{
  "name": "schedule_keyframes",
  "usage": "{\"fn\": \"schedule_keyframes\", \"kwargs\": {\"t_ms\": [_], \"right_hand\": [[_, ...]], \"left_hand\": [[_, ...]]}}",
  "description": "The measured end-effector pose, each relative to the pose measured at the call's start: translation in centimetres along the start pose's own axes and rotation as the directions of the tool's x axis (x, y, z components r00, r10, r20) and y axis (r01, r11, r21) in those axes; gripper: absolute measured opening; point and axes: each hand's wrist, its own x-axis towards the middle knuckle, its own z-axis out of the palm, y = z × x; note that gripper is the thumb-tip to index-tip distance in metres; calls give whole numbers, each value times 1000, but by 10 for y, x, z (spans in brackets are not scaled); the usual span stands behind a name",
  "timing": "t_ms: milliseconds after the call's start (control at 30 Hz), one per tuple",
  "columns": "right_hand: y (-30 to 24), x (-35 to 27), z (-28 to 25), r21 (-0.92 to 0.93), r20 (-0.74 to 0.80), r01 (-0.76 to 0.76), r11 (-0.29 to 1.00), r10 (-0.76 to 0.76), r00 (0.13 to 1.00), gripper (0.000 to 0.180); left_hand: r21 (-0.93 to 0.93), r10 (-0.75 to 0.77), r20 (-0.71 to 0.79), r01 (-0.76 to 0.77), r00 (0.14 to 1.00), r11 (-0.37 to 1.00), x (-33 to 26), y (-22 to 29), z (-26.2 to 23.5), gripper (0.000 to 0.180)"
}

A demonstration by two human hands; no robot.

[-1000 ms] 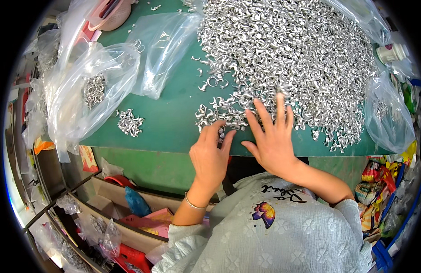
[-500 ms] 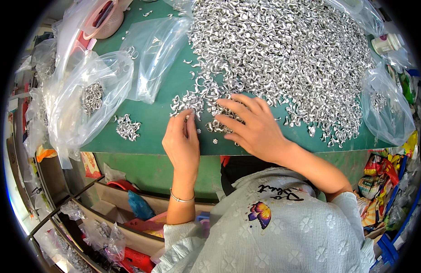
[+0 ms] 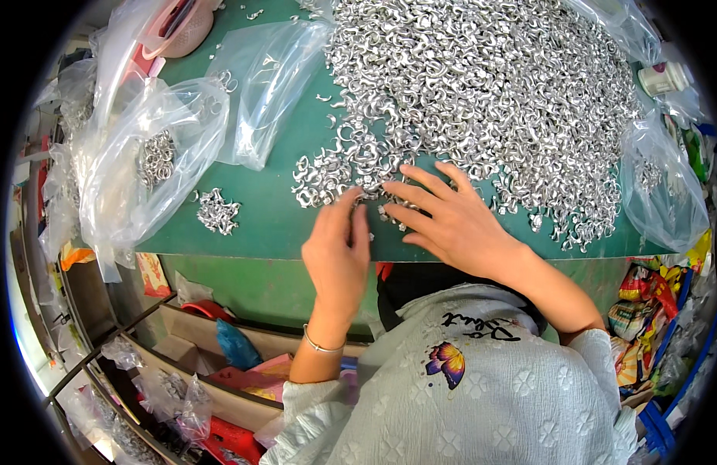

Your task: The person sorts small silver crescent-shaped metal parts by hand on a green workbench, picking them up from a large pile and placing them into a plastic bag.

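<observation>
1. Clear plastic bag (image 3: 126,209), far left, with silver rings (image 3: 158,159) showing through; right of it, a small pile (image 3: 217,211) on the green table (image 3: 265,217).
2. Spur (image 3: 324,178) of silver pieces: just beyond the left hand, running rightward into the heap.
3. Left hand (image 3: 333,248): fingers curled, tips near the spur; whether it pinches a piece, I cannot tell.
4. Right hand (image 3: 463,229): palm down, fingers loosely spread among pieces, clasping nothing visible.
5. Heap (image 3: 482,93): beyond both hands and mostly rightward, right hand nearer; broad, no clear long axis.
6. Writing: dark script on the shirt (image 3: 513,387); labelled jar (image 3: 665,78) and printed packets (image 3: 636,318), too small to read.
</observation>
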Motion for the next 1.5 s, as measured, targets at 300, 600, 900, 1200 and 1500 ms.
{"fn": "schedule_keyframes", "kwargs": {"t_ms": [300, 600, 900, 1200, 1500], "right_hand": [[16, -28, -21, -154, -118, -233, 960, 216, 969, 20], [2, 4, -7, -124, 4, -70, 990, 71, 997, 31], [9, -15, -15, 46, -141, -207, 977, 211, 967, 16], [6, -13, -15, -6, -135, -202, 979, 199, 971, 18], [8, 10, 8, -99, -182, -151, 984, 131, 974, 12]], "left_hand": [[50, -30, -79, 34, 996, 998, 2, -12, -8, 13], [30, 19, 69, -21, 997, 999, -8, 3, 2, 17], [-52, 22, 82, -18, 996, 998, -10, 6, 6, 18], [10, -15, 141, 14, 990, 1000, -9, 8, 2, 28], [-426, -240, 200, 305, 950, 852, -8, 5, -3, 17]]}}
